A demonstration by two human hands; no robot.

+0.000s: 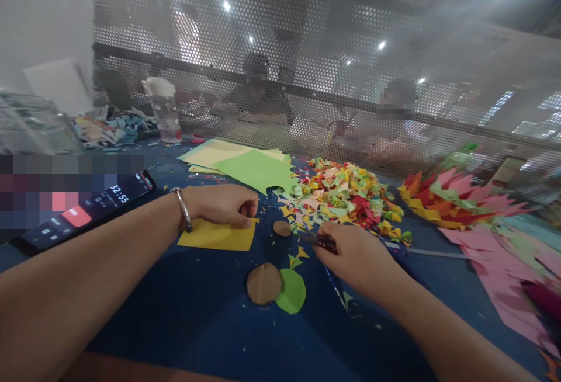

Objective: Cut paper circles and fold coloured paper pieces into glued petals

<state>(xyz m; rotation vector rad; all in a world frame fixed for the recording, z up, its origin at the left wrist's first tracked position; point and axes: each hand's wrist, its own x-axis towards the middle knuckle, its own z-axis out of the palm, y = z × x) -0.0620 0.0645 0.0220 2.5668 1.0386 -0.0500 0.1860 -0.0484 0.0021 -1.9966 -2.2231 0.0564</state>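
My left hand (225,204), with a silver bangle at the wrist, has its fingers curled closed at the upper edge of a yellow sheet of paper (214,237). The fingertips meet the paper near its top right corner. In my right hand (350,249) are small scissors (326,243) with dark handles, blades pointing left. Between the hands lies a small brown cardboard disc (281,229). Nearer to me a larger brown cardboard disc (263,284) overlaps a green paper circle (291,292). A pen (336,290) lies beneath my right hand.
Green and pale yellow sheets (258,167) and a heap of folded colourful paper pieces (346,192) lie beyond my hands. A layered paper flower (460,195) and pink paper (486,277) are right. A phone (94,212) and cup (164,110) stand left. Behind is a perforated metal screen (307,78).
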